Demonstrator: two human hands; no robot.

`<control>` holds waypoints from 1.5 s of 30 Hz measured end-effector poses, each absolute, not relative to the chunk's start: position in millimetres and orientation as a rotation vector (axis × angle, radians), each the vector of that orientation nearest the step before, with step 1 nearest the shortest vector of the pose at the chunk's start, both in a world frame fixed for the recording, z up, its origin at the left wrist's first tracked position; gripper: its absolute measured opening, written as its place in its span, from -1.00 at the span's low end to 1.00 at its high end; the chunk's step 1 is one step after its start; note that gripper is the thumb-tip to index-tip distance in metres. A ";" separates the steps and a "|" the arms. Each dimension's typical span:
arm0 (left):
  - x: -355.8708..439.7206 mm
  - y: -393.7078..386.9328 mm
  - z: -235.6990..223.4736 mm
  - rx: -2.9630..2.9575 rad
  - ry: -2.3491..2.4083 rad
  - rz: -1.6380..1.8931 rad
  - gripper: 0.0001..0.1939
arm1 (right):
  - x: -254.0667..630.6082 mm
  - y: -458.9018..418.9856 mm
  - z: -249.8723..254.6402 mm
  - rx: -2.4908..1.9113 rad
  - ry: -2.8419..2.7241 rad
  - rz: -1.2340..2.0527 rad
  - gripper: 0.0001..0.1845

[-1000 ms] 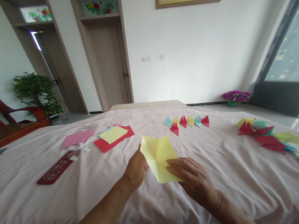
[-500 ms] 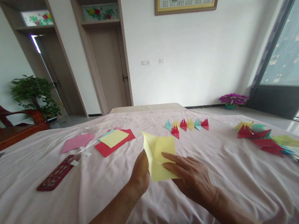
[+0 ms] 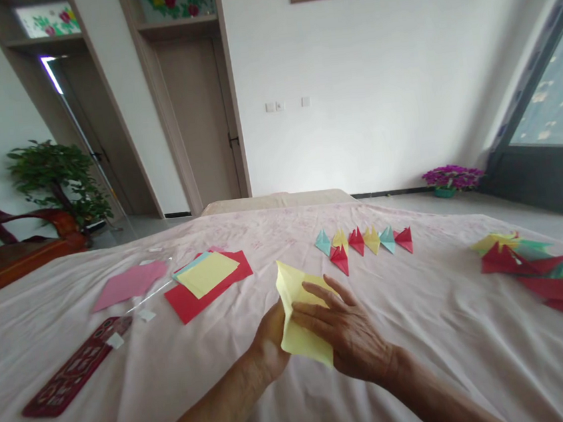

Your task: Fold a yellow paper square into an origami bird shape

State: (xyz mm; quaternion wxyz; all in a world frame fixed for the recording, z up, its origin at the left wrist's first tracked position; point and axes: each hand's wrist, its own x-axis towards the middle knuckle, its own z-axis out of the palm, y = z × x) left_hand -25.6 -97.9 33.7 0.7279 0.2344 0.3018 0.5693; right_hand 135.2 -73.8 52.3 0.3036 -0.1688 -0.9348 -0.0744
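A sheet of yellow paper point(image 3: 302, 335) with a bent left edge is held up over the bed-like covered surface in front of me. My left hand point(image 3: 271, 339) grips it from behind at the left side; the paper hides most of those fingers. Across the front of the sheet lies my right hand point(image 3: 344, 328), fingers stretched out and apart, touching the paper; its thumb is hidden. Beyond the hands, several small folded paper pieces point(image 3: 356, 242) in red, yellow and light blue stand in a row, with a red one point(image 3: 340, 260) in front.
A pale pink cloth point(image 3: 218, 372) covers the surface. To the left lie red paper point(image 3: 183, 306), a loose yellow sheet point(image 3: 208, 276), pink paper point(image 3: 131, 284) and a dark red decorated strip point(image 3: 72, 377). Larger folded paper pieces point(image 3: 522, 258) are heaped on the right.
My right hand has slid left and its fingers now cover more of the yellow sheet. The sheet has tilted and sits slightly lower in view. The camera has dipped and come closer.
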 end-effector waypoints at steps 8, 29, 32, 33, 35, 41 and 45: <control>-30.3 -88.6 4.5 0.642 0.725 1.328 -0.69 | 136.0 -44.5 28.8 -0.521 -2.446 0.117 -0.64; -37.1 -82.8 -5.2 0.741 0.658 1.306 -0.53 | 148.2 -25.1 1.2 -0.555 -2.391 0.281 -0.75; -35.4 -81.5 -8.1 0.705 0.696 1.301 -0.53 | 148.7 -23.6 -1.6 -0.538 -2.366 0.279 -0.76; -35.2 -80.6 -9.8 0.698 0.711 1.301 -0.54 | 148.7 -23.5 -2.4 -0.535 -2.364 0.277 -0.76; -35.4 -78.9 -13.9 0.692 0.732 1.308 -0.59 | 148.1 -24.0 -3.2 -0.543 -2.360 0.270 -0.75; -33.9 -78.6 -19.1 0.719 0.757 1.317 -0.68 | 145.8 -26.9 -2.5 -0.541 -2.360 0.290 -0.82; -39.0 -76.9 -16.1 0.906 0.829 1.390 -0.48 | 147.9 -26.7 -0.5 -0.547 -2.344 0.236 -0.80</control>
